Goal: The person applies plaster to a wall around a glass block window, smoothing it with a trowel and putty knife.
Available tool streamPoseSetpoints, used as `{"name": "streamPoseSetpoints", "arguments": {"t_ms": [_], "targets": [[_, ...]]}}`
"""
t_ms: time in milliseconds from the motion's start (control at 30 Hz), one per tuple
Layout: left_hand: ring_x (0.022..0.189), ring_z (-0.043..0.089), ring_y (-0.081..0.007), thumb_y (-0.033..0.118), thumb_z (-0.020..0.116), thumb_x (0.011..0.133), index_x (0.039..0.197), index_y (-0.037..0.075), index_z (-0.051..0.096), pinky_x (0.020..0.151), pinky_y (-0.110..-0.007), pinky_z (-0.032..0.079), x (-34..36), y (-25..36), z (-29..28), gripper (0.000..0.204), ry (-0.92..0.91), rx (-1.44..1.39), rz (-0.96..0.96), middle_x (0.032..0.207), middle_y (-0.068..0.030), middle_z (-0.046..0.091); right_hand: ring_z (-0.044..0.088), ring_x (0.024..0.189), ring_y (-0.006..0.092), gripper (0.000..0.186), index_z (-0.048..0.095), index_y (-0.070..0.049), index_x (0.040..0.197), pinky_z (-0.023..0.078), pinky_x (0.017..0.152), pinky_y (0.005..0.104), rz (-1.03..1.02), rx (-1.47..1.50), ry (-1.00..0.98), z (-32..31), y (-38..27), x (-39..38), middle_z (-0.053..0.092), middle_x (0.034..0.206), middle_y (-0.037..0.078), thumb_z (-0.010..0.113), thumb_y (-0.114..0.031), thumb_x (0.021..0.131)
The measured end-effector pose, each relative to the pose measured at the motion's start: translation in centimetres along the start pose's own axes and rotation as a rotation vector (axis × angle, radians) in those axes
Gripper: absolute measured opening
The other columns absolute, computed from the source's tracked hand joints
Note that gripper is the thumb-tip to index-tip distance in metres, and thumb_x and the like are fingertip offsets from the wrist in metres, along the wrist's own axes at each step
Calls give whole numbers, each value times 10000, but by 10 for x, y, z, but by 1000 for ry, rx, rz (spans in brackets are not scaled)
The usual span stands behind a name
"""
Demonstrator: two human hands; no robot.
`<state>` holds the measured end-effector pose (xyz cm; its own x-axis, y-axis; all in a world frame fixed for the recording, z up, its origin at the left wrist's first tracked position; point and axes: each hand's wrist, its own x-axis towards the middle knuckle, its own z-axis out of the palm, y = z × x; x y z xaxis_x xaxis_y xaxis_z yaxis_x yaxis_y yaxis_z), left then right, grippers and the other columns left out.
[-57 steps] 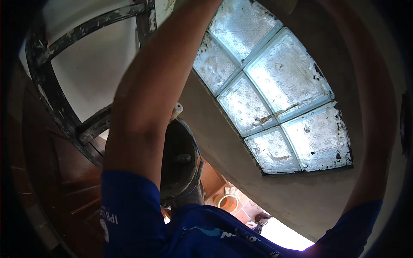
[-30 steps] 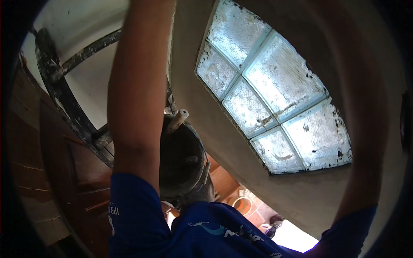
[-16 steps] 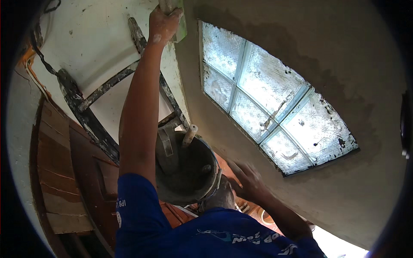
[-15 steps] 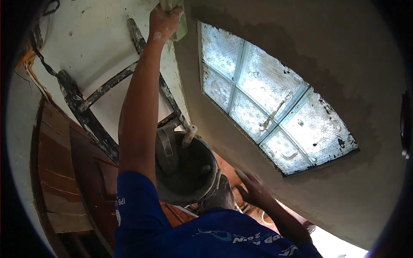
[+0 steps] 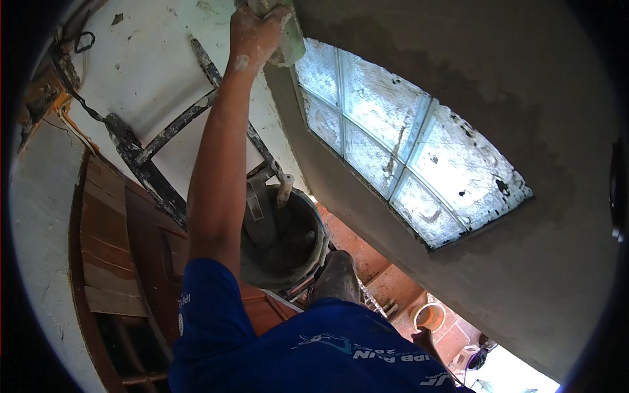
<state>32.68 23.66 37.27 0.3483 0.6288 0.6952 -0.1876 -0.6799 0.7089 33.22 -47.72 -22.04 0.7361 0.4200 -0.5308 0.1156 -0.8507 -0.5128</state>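
My left hand (image 5: 257, 33) reaches up to the top of the view, its fingers wrapped round a pale greenish plastering float (image 5: 288, 49). The float is beside the grey rendered wall, near the upper left corner of the glass-block window (image 5: 419, 144); whether it touches the wall cannot be told. Below my raised forearm stands a dark bucket (image 5: 288, 265) with grey mortar inside. A trowel (image 5: 261, 219) rests in it, and a light handle (image 5: 284, 191) sticks up at the rim. Little shows of my right hand (image 5: 424, 338), low beside my shirt; its fingers are hidden.
A black, paint-spattered ladder (image 5: 177, 128) leans by the white wall at left. Brown wooden doors (image 5: 147, 249) and cardboard (image 5: 108, 242) stand below it. My knee (image 5: 337, 278) is close to the mortar bucket. Farther down, an orange bucket (image 5: 430, 316) sits on reddish tiles.
My right hand has dropped from beside the wall to low near my shirt, almost out of sight. The left hand still grips the float, now showing more of it. The view has shifted slightly.
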Motion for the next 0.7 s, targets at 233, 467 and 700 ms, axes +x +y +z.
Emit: {"name": "streamPoseSetpoints", "arguments": {"t_ms": [233, 467, 700], "targets": [[709, 677, -174, 189, 737, 783, 991, 4, 678, 681, -342, 547, -86, 92, 57, 285, 109, 146, 117, 859, -119, 719, 716, 837, 324, 471, 674, 44, 1090, 562, 788, 421, -141, 103, -9, 16, -6, 68, 719, 841, 213, 746, -237, 720], [718, 660, -423, 110, 691, 693, 1010, -71, 534, 656, -489, 544, -199, 205, 114, 397, -124, 0, 370, 767, -255, 632, 718, 770, 291, 442, 665, 55, 1091, 562, 734, 355, -677, -218, 63, 19, -9, 103, 714, 811, 211, 788, -162, 726], [724, 709, -184, 135, 721, 839, 1131, -37, 642, 641, -334, 584, -129, 132, 25, 349, -174, -243, 79, 990, -111, 726, 713, 754, 262, 491, 640, 58, 1155, 556, 720, 351, -163, 199, -61, -5, -75, 97, 727, 864, 204, 777, -182, 750]]}}
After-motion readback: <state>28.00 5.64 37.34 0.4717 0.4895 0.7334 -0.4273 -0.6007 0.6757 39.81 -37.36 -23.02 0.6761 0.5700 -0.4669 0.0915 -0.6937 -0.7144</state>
